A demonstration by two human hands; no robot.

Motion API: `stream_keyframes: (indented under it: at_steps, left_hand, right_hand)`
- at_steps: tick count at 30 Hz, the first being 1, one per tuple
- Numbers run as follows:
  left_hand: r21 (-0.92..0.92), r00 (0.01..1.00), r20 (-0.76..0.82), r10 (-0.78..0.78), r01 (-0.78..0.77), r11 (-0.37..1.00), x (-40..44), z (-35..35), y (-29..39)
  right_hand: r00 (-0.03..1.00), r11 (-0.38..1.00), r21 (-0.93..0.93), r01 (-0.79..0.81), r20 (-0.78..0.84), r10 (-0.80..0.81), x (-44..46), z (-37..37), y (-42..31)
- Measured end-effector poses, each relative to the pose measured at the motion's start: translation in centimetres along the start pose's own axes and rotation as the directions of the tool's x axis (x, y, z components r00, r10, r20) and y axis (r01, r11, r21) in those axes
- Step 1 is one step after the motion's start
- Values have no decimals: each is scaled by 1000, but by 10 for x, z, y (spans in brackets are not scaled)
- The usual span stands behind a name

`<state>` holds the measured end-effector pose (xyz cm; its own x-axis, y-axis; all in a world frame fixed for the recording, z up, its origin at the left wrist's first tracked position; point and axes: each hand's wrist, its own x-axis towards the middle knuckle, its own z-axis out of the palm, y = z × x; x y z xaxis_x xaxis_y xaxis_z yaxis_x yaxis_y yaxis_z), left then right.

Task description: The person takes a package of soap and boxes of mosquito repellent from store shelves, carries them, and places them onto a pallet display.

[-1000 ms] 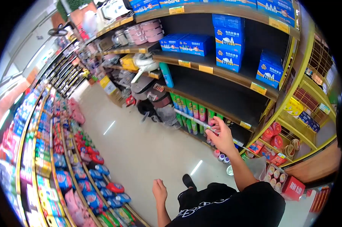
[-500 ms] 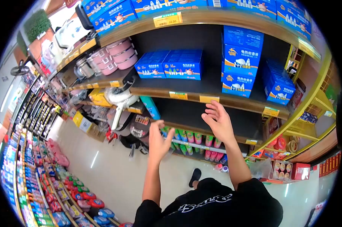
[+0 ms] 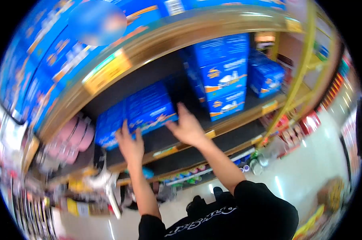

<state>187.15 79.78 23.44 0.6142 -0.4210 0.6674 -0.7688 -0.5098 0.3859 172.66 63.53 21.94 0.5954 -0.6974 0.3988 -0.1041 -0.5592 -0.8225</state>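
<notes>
Two blue boxes lie side by side on the middle shelf, a left one (image 3: 110,125) and a right one (image 3: 149,105). My left hand (image 3: 130,146) is at their front, near where they meet, with its fingers apart. At the right box's front right corner is my right hand (image 3: 187,126), thumb and fingers spread. Whether either hand touches the boxes is unclear in the blur. A stack of blue boxes (image 3: 225,80) stands upright to the right of my right hand.
More blue boxes fill the shelf above, behind a wooden edge (image 3: 157,38). Pink containers (image 3: 71,138) and a white handled item (image 3: 107,184) are at the left. Another blue box (image 3: 265,76) stands near a yellow rack (image 3: 299,76) at the right.
Both hands have moved up and forward from below the shelf to the two blue boxes. The view has come closer to the shelf and tilted.
</notes>
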Motion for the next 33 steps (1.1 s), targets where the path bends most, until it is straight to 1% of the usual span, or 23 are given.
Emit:
stream_keyframes:
  at_steps: [2,4,6,7,8,9,10,12,13,15,16,18,20,21,22,23,24,25,26,27,28,30,33]
  left_hand:
    - [4,999,9,32,-32,999,-2,7,-9]
    - [-27,994,-51,101,-102,994,-6,8,-10]
    - [-165,994,-64,93,-102,981,-12,9,-13]
    - [-254,994,-67,85,-99,962,-16,6,-9]
    - [-277,994,-81,74,-94,956,-21,7,-12]
    - [-346,995,-92,36,-66,936,-26,8,-15]
    - [-416,995,-101,-1,-41,908,-31,7,-17]
    - [-553,972,-235,-29,-109,826,-45,-2,-8]
    - [-607,965,-261,-25,-144,781,-55,-12,1]
    - [-746,935,-353,-30,-263,612,-77,-26,24]
    - [-839,936,-340,-95,-255,481,-87,-23,27]
    - [-939,962,-273,-25,-261,222,-113,-18,42]
    - [-964,973,-207,100,-221,147,-147,-11,72]
    - [-952,971,-170,167,-205,226,-161,-14,94]
    - [-985,964,-88,249,-121,123,-177,-22,119]
    - [-995,945,-43,325,-70,73,-190,-22,138]
    - [-999,916,-1,401,-14,31,-204,-22,158]
    - [-998,894,-61,444,-51,-33,-222,-14,178]
    - [-990,897,-135,421,-102,-100,-243,-4,201]
    - [-985,880,-118,461,-46,-164,-261,2,222]
    - [-977,856,-101,507,11,-214,-278,2,243]
    - [-969,797,-146,586,4,-246,-306,8,282]
    - [-956,748,-184,637,13,-292,-344,12,335]
  right_hand:
    - [995,999,-43,16,-93,-20,0,12,-1]
    - [992,993,0,-119,-37,119,0,14,-12]
    - [996,997,60,-45,-68,49,-5,23,-11]
    - [990,995,74,-72,-114,80,-11,24,-18]
    - [982,992,86,-89,-159,102,-17,25,-27]
    - [959,999,28,-23,-283,30,-27,30,-25]
    - [956,999,-4,-33,-292,31,-39,26,-30]
    - [901,995,-62,85,-421,-103,-79,20,-49]
    - [890,994,-65,89,-444,-109,-102,14,-58]
    - [857,991,-102,86,-500,-126,-147,-12,-70]
    - [836,988,-134,74,-533,-135,-168,-28,-72]
    - [755,985,-170,1,-646,-112,-209,-54,-64]
    - [624,976,-214,-51,-770,-136,-252,-82,-61]
    - [564,959,-279,-48,-800,-205,-273,-96,-54]
    - [499,936,-347,-58,-822,-274,-293,-112,-46]
    - [416,936,-348,-61,-861,-293,-311,-126,-43]
    - [374,921,-377,-102,-872,-315,-332,-141,-40]
    - [338,906,-401,-138,-879,-337,-353,-156,-38]
    - [304,887,-430,-167,-878,-369,-372,-176,-35]
    - [279,880,-440,-180,-880,-384,-391,-192,-32]
    - [288,848,-481,-224,-864,-414,-414,-212,-31]
    - [306,781,-541,-312,-835,-457,-455,-243,-30]
    - [205,758,-510,-405,-859,-469,-495,-275,-23]
